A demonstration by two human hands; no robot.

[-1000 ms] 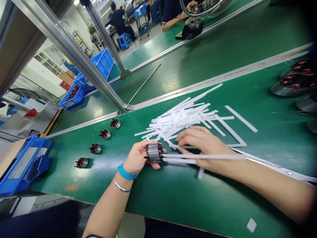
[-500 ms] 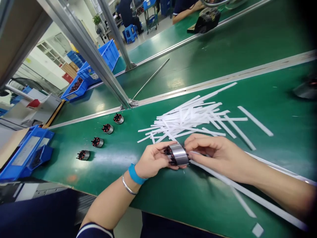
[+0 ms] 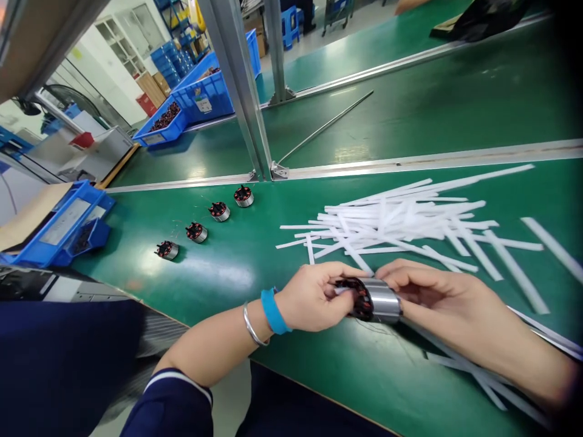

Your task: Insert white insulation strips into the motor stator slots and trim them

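A motor stator [image 3: 385, 300], a silver ring with black and copper-red windings inside, is held above the bench between my hands. My left hand [image 3: 321, 297] is at its open winding end, thumb and fingers closed on what appears to be the white tip of a strip. My right hand [image 3: 437, 297] grips the stator's far right side, its fingertips partly hidden behind the metal. A long white strip [image 3: 428, 338] trails from that side under my right hand toward the lower right. Fine wires dangle beneath the stator.
A loose pile of white strips [image 3: 392, 221] lies beyond my hands. Several stators [image 3: 197, 232] stand in a slanting row at left. Blue bins [image 3: 204, 97] stand behind a metal post [image 3: 241, 91]; a blue tray [image 3: 68, 218] is at the left edge. A thin rod [image 3: 328, 124] lies behind the rail.
The view has shifted, and my hands with the stator appear farther right. My left hand has moved from holding the stator to its winding end; my right hand now grips the ring.
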